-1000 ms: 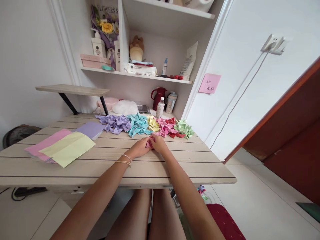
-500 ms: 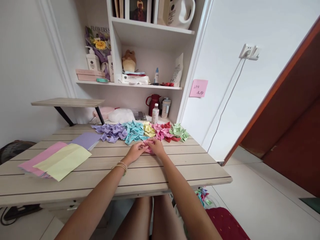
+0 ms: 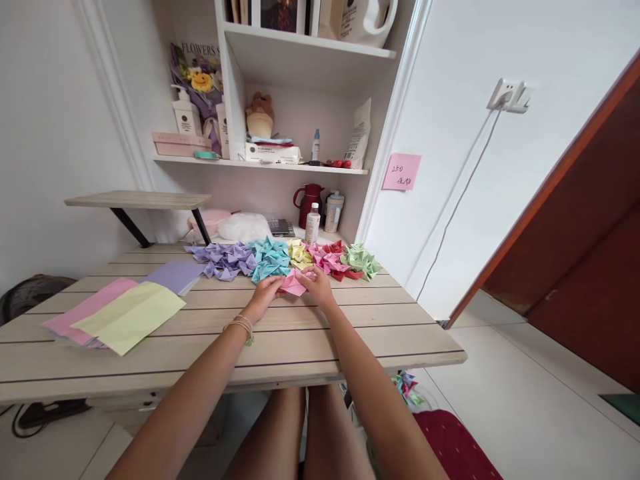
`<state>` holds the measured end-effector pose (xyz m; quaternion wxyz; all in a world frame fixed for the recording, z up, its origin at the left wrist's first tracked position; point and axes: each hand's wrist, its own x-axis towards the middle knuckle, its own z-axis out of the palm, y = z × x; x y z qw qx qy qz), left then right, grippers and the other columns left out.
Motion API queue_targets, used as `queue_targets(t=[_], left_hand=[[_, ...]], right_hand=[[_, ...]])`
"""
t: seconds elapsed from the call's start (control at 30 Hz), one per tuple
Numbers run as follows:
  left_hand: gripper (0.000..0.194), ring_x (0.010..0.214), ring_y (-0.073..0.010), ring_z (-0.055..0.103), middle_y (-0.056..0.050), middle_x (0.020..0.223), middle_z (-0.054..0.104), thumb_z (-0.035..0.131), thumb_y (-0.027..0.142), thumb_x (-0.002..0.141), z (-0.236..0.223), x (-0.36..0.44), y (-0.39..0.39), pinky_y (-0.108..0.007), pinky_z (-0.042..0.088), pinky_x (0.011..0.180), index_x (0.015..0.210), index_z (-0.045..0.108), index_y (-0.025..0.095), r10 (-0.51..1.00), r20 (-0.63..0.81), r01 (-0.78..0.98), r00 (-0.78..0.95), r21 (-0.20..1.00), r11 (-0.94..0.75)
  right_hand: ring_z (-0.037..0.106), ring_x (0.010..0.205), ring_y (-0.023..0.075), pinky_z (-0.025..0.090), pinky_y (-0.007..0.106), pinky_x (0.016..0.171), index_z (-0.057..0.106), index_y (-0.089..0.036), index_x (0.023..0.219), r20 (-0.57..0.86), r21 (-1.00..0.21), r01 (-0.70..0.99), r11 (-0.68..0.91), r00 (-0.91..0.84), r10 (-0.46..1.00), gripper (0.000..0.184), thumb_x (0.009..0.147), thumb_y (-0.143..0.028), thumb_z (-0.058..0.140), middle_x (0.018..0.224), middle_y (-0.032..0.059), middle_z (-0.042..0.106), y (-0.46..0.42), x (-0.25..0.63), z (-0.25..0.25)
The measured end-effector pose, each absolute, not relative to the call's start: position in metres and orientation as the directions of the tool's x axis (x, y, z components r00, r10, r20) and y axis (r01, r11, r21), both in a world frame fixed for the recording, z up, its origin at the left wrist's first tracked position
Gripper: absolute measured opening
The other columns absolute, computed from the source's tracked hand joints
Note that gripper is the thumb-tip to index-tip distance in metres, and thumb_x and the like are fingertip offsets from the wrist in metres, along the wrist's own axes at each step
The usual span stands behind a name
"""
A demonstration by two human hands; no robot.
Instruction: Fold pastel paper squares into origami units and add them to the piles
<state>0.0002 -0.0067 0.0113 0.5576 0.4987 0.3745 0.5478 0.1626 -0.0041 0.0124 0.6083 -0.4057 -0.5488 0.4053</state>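
Between my hands, a little above the slatted table, is a partly folded piece of pink paper. My left hand pinches its left corner. The fingers of my right hand grip its right side. Just behind lie folded paper pieces in colour groups: purple, blue, yellow, pink and red, and green. Flat sheets rest to the left: a yellow sheet, a pink sheet and a purple stack.
A small raised stand is on the table's left. At the back stand a bottle, a dark red jug and a tumbler. Under the right edge a clear container holds more folded paper, beside a red cushion.
My left hand has shifted left, away from the right one, so more of the pink paper shows between them. The view has tilted slightly.
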Motion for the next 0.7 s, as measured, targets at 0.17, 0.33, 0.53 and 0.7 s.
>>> queue_targets(t=[0.17,0.33,0.53,0.7], left_hand=[[0.033,0.07,-0.0158,0.063,-0.005,0.078,0.067,0.078,0.04,0.061,0.0095,-0.0001,-0.0035,-0.028,0.052,0.067,0.077,0.067,0.014,0.987,0.146,-0.23,0.061,0.965,-0.128],[0.028,0.066,-0.0128,0.064,-0.003,0.075,0.067,0.075,0.032,0.064,0.0114,-0.0015,-0.0067,-0.025,0.051,0.065,0.082,0.061,0.015,0.987,0.112,-0.242,0.112,0.967,-0.083],[0.033,0.063,-0.0129,0.064,0.0,0.072,0.066,0.076,0.031,0.061,0.0127,-0.0037,-0.0086,-0.026,0.052,0.064,0.085,0.058,0.018,0.982,0.132,-0.221,0.137,0.97,-0.1],[0.035,0.077,-0.0175,0.066,-0.007,0.087,0.071,0.079,0.032,0.059,0.013,-0.0039,-0.0079,-0.03,0.053,0.075,0.086,0.069,0.014,0.978,0.145,-0.199,0.152,0.973,-0.113]], right_hand=[[0.047,0.049,0.011,0.034,0.021,0.046,0.053,-0.02,0.085,0.376,-0.923,-0.073,0.379,0.048,0.925,0.043,0.062,-0.05,0.073,0.055,-0.0042,0.055,-0.0075,0.16,0.0162],[0.044,0.048,0.0098,0.032,0.022,0.047,0.055,-0.018,0.085,0.386,-0.922,0.003,0.387,0.066,0.92,0.032,0.068,-0.044,0.064,0.054,-0.0048,0.052,-0.005,0.1604,0.0156],[0.042,0.049,0.0095,0.033,0.022,0.048,0.062,-0.015,0.094,0.347,-0.937,0.06,0.343,0.079,0.934,0.032,0.069,-0.034,0.056,0.055,-0.0049,0.051,-0.0013,0.1606,0.0119],[0.056,0.065,0.0138,0.044,0.025,0.06,0.069,-0.014,0.087,0.347,-0.933,0.115,0.341,0.034,0.937,0.026,0.067,-0.03,0.059,0.076,0.003,0.067,-0.0038,0.1619,0.0117]])
